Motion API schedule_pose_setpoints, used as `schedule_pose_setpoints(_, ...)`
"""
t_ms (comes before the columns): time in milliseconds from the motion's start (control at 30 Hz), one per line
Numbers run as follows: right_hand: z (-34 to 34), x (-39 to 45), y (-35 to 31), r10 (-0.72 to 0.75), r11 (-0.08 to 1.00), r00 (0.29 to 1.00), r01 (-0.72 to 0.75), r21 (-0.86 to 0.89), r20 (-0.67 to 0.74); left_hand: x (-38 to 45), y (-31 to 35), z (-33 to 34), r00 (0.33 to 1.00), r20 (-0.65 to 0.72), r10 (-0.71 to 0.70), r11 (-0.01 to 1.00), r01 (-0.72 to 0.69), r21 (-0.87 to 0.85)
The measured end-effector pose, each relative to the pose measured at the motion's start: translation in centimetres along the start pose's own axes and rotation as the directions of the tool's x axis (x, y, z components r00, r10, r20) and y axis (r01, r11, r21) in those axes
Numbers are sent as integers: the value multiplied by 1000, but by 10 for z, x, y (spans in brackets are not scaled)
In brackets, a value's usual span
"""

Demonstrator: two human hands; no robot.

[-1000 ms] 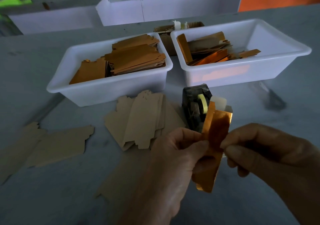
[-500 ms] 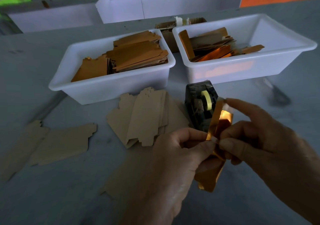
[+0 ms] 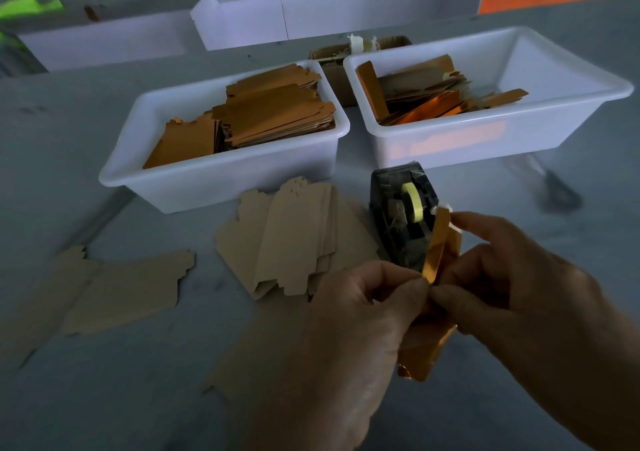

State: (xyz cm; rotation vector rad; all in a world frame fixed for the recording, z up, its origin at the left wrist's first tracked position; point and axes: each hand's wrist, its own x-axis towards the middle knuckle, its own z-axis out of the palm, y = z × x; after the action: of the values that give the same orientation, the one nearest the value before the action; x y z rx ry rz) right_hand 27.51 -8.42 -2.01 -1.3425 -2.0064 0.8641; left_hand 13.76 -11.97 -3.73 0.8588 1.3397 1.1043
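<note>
Your left hand (image 3: 349,332) and right hand (image 3: 512,287) pinch a shiny gold card strip (image 3: 437,246) held upright just in front of a black tape dispenser (image 3: 398,204). Flat tan card blanks (image 3: 294,239) lie on the grey table (image 3: 104,398) beside it, with two white tubs (image 3: 221,180) of gold card behind

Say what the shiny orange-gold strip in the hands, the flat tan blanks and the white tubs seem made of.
Shiny orange-gold folded strip: probably foil-faced card; mirror glints, crisp creases.
Flat tan cut-out blanks: likely plain matt cardboard; dull surface, notched cut edges.
White rectangular tubs: seemingly smooth plastic; rounded rims, orange glowing through the right one's wall.
</note>
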Motion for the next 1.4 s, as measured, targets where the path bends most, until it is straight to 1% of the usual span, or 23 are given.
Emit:
schedule_pose_setpoints(167, 2, 0, 2, -64, 994, 997, 60, -90, -43, -3, -5, 12, 976, -154, 156, 986, -145, 79)
schedule_pose_setpoints(267, 4, -2, 3, -78, 983, 995, 67, -174, -57, -5, -12, 20, 934, -236, 267, 952, -218, 214)
schedule_pose_setpoints(333, 7, -2, 2, -68, 967, 994, 46, -249, -80, -5, -16, 21, 905, -265, 331, 926, -258, 276)
schedule_pose_setpoints(467, 2, 1, -1, -53, 942, 988, 1, -337, -145, -7, -15, 17, 876, -280, 391, 904, -310, 293)
schedule_pose_setpoints(533, -4, 2, -6, 10, 963, 985, -56, -264, -173, -9, -9, 12, 887, -255, 385, 916, -333, 225)
schedule_pose_setpoints(567, -7, 4, -9, 63, 980, 987, -89, -176, -150, -10, -4, 9, 903, -233, 360, 929, -324, 182)
schedule_pose_setpoints(633, -10, 10, -8, 139, 990, 990, -139, 11, -2, -11, 2, 5, 936, -192, 294, 955, -279, 100)
schedule_pose_setpoints(700, -10, 16, -2, 128, 974, 980, -153, 167, 149, -10, 6, -2, 958, -163, 234, 972, -230, 43)
schedule_pose_setpoints(733, -9, 20, -1, 128, 945, 970, -182, 272, 207, -9, 6, -7, 964, -152, 219, 976, -214, 50)
schedule_pose_setpoints(767, -10, 24, 0, 116, 898, 959, -212, 385, 260, -7, 6, -12, 958, -162, 236, 968, -218, 121)
schedule_pose_setpoints(800, -10, 27, 2, 110, 844, 952, -241, 479, 285, -5, 4, -18, 933, -205, 296, 936, -240, 258)
schedule_pose_setpoints(833, -10, 32, 5, 114, 801, 949, -262, 538, 293, -3, 3, -26, 885, -257, 387, 866, -254, 431)
schedule_pose_setpoints(867, -10, 40, 10, 132, 771, 950, -277, 573, 282, 0, 2, -32, 831, -289, 475, 766, -228, 601)
schedule_pose_setpoints(900, -11, 49, 14, 153, 742, 954, -283, 607, 258, 4, 1, -37, 804, -284, 523, 647, -157, 746)
schedule_pose_setpoints(967, -12, 75, 23, 225, 661, 957, -287, 693, 182, 13, -6, -44, 836, -240, 494, 408, 21, 913)
schedule_pose_setpoints(1000, -13, 92, 28, 269, 605, 953, -282, 744, 142, 17, -12, -46, 860, -214, 464, 325, 60, 944)
schedule_pose_setpoints(1100, -21, 145, 35, 357, 382, 933, -193, 904, 48, 27, -22, -48, 920, -143, 364, 155, 92, 984)
schedule_pose_setpoints(1133, -24, 159, 37, 378, 316, 926, -153, 936, 23, 29, -22, -48, 935, -125, 333, 120, 89, 989)
schedule_pose_setpoints(1167, -26, 168, 38, 397, 284, 918, -124, 951, 1, 30, -23, -50, 944, -120, 306, 90, 97, 991)
schedule_pose_setpoints(1200, -27, 173, 38, 411, 287, 911, -104, 952, -24, 31, -24, -52, 946, -131, 297, 79, 112, 991)
schedule_pose_setpoints(1300, -28, 150, 32, 354, 387, 932, -68, 920, -80, 27, -19, -54, 916, -227, 331, 156, 184, 970)
schedule_pose_setpoints(1367, -21, 114, 24, 237, 496, 971, -92, 863, -32, 20, -12, -47, 868, -258, 424, 180, 198, 963)
schedule_pose_setpoints(1400, -15, 94, 19, 189, 561, 982, -117, 820, 11, 17, -12, -44, 837, -252, 486, 227, 157, 961)
